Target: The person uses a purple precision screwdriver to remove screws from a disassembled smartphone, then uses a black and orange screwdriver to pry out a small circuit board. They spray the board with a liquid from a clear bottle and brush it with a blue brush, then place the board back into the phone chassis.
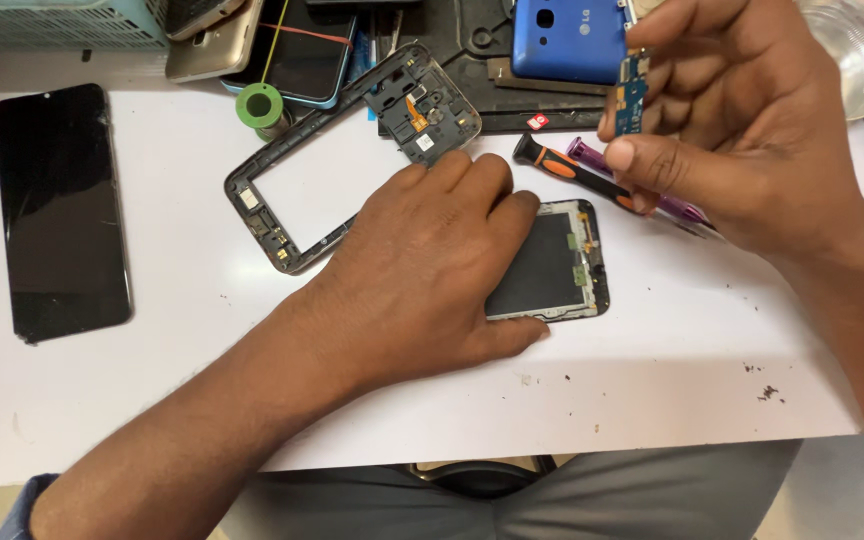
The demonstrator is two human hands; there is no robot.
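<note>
Step in hand: you are pressing your left hand (432, 270), fingers flat and together, on the opened phone body (552, 265) on the white table (652, 370). Your right hand (722, 130) is pinching a small blue circuit board (631, 100) above it. Nearby: screwdrivers (572, 172), empty phone frame (282, 215), black screen panel (60, 210). Seating the board probably calls for careful alignment; your left hand is covering much of the body.

Black glossy smartphone (60, 210) flat, screen up, far left on white tabletop (652, 380). Green solder-wire spool (260, 107) just beside dark plastic phone mid-frame (282, 215) with open window, lying tilted. Blue phone back cover (564, 40) at top on black work mat (482, 60). Orange-black screwdriver (562, 168) beside purple-handled tool (677, 208). Teal mesh basket (52, 25) top left. Dark specks (767, 392) near table edge.
</note>
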